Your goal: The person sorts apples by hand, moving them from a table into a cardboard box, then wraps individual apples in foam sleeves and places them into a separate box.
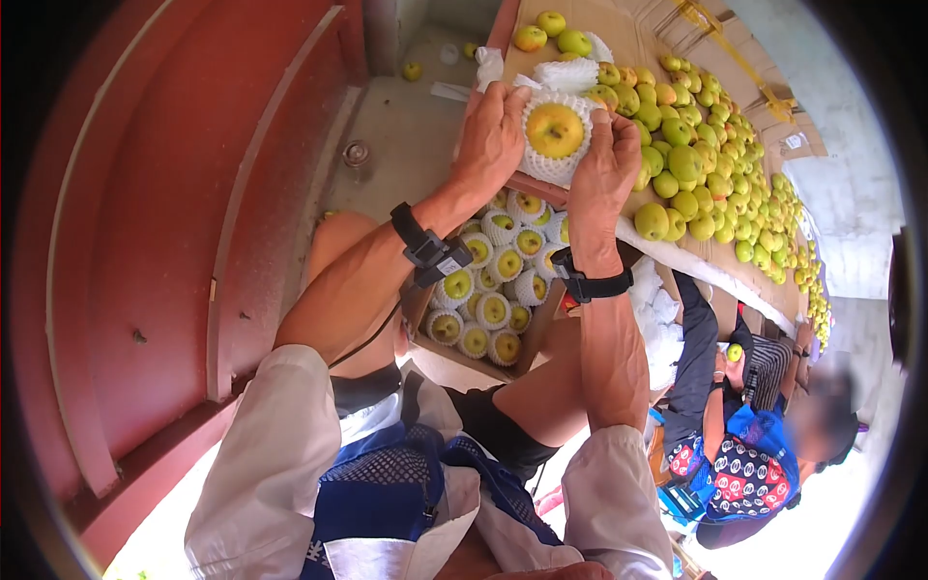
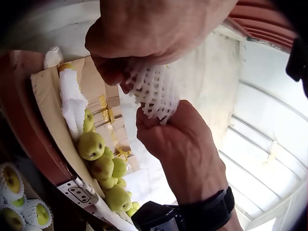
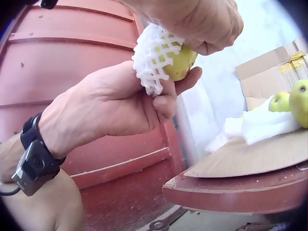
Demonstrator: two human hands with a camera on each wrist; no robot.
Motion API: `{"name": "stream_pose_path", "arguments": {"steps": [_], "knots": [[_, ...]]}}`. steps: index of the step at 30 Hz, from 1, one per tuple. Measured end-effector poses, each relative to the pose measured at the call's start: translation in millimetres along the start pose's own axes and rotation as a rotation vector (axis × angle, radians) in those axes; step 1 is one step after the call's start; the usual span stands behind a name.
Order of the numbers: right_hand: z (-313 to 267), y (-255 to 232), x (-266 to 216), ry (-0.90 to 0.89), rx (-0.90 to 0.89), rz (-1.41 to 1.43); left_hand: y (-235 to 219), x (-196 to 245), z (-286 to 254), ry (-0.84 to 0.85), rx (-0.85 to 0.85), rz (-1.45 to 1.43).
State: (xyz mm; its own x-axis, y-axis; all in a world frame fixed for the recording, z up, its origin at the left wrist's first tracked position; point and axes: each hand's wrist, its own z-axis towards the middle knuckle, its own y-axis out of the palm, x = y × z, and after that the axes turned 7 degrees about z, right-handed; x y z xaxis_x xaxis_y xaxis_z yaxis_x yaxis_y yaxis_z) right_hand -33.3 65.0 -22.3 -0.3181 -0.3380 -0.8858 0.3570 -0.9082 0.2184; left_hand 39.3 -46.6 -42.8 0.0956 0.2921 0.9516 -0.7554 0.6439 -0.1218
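Note:
Between the two hands, a yellow-green apple [image 1: 555, 130] sits in a white foam net [image 1: 553, 170], its top bare in the head view. My left hand [image 1: 495, 137] grips the net on the left side; the right wrist view shows its fingers [image 3: 165, 107] under the net and apple. On the other side my right hand [image 1: 605, 166] pinches the net's rim with thumb and fingertips. Seen from the left wrist, the net [image 2: 153, 91] stretches between both hands and covers most of the fruit. The hands hold it above the table's near edge.
Loose apples [image 1: 686, 164] heap on a cardboard-covered table, beside more white foam nets [image 1: 565, 75]. Below stands a carton [image 1: 541, 353] of netted apples, between the person's knees. A red panelled wall [image 1: 164, 222] is at left. Another person [image 1: 754, 454] sits at right, holding an apple.

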Motion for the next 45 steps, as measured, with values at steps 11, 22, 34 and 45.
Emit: {"name": "stream_pose_path", "arguments": {"steps": [11,22,34,45], "knots": [[-4,14,8,-0.037,0.061,0.018,13,-23,3,0.089,0.115,-0.097],[4,-17,-4,-0.218,-0.253,-0.557,-17,-10,12,-0.062,-0.013,0.078],[-30,-15,-33,0.134,-0.752,-0.478,-31,-40,4,0.122,-0.215,0.399],[-56,-20,-38,0.386,-0.674,-0.756,-25,-45,-14,0.173,-0.388,0.446]]}}
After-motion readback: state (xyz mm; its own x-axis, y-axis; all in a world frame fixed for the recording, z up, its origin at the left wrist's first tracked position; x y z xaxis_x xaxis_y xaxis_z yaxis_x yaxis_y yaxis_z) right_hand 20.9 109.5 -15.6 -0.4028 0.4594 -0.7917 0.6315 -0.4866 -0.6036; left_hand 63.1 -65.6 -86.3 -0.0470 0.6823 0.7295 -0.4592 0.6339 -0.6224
